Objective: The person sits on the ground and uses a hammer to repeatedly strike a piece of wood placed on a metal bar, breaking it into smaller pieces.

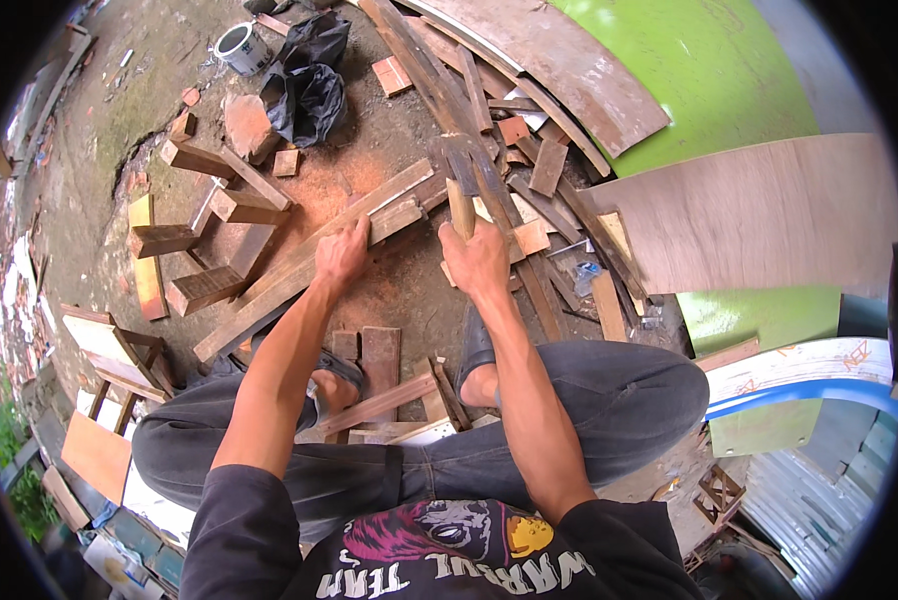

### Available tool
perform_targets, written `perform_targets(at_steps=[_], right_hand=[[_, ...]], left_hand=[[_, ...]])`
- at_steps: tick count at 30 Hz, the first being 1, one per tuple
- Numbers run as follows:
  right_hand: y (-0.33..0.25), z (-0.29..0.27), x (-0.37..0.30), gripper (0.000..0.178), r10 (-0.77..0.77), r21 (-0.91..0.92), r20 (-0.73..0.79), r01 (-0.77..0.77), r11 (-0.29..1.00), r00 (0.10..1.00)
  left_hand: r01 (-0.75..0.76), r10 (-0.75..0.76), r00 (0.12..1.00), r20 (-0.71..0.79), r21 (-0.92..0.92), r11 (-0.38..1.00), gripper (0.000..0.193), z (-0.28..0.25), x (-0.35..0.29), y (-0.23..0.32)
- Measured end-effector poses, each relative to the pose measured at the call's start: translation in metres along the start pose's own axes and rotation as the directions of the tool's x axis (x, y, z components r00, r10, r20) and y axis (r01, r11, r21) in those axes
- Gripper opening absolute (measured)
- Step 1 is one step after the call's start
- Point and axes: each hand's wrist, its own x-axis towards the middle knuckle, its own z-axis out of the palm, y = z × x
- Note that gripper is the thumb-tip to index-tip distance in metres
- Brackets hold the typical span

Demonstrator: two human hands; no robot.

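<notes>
Wooden scraps crowd the dirt floor (99,150) around me: my left hand (341,255) presses flat and unclenched on a long plank (309,262), while my right hand (477,258) is clenched around a short wooden handle (459,208). Offcuts (529,165) pile just beyond it. Whatever head the handle carries is hidden among the boards; a black bag (309,85) and a paint can (239,47) sit well apart.

Person squatted over reddish dirt ground (389,150). Left hand (341,255) pressed down on long brown wooden plank (309,262) that ran 8 to 2 o'clock. Right hand (477,262) gripped pale wooden handle (460,208), upright. Scrap timber pile (529,170) lay at 1 o'clock, black plastic bag (309,75) at 11, grey paint tin (239,47) beside it.
</notes>
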Motion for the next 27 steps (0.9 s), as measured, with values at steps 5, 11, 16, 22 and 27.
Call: perform_targets(at_steps=[5, 11, 16, 22, 27], right_hand=[[0.032, 0.022, 0.019, 0.039, -0.083, -0.164, -0.066, 0.071, 0.984, 0.994], [0.102, 0.032, 0.027, 0.035, 0.469, -0.259, 0.197, -0.416, 0.872, 0.861], [0.092, 0.036, 0.015, 0.033, 0.162, -0.207, 0.039, -0.151, 0.967, 0.986], [0.026, 0.015, 0.03, 0.036, -0.082, -0.101, 0.026, 0.084, 0.991, 0.996], [0.105, 0.028, 0.039, 0.037, 0.325, -0.44, 0.239, -0.196, 0.876, 0.915]], left_hand=[[-0.038, 0.037, 0.999, 0.032, 0.018, 0.999, 0.031, -0.019, -0.002, 0.015], [-0.044, 0.047, 0.994, -0.1, 0.027, 0.999, 0.024, 0.0, -0.001, 0.002], [-0.074, 0.074, 0.99, -0.121, 0.004, 0.997, 0.019, 0.005, 0.002, -0.001], [-0.026, 0.025, 0.999, -0.038, -0.02, 0.999, 0.021, 0.003, -0.003, 0.0], [-0.068, 0.067, 0.996, -0.059, -0.017, 0.998, 0.022, -0.004, -0.001, 0.008]])
